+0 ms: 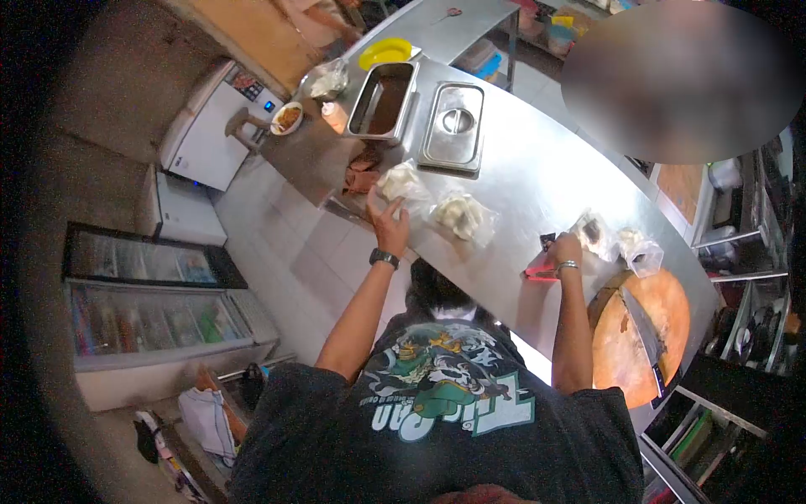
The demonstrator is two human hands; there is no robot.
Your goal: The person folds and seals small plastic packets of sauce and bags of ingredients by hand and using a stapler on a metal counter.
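My left hand (389, 225) rests its spread fingers against the near side of a clear plastic bag with white contents (401, 182). A second bag of white contents (460, 216) lies just right of it on the steel table (525, 160). Further right, my right hand (565, 251) is closed low over the tabletop. A red, narrow object (541, 273) shows beside its wrist, and a small dark piece (547, 240) shows by its fingers. What the fingers hold is hidden. Two more bags, one with a dark patch (594, 235) and one whitish (640, 252), lie beyond that hand.
A knife (642, 336) lies on a round wooden chopping board (606, 349) at the right. A lidded steel pan (454, 126), an uncovered steel pan with brown contents (384, 101), a yellow plate (385, 53) and a squeeze bottle (334, 116) stand at the back. Another person is across the table.
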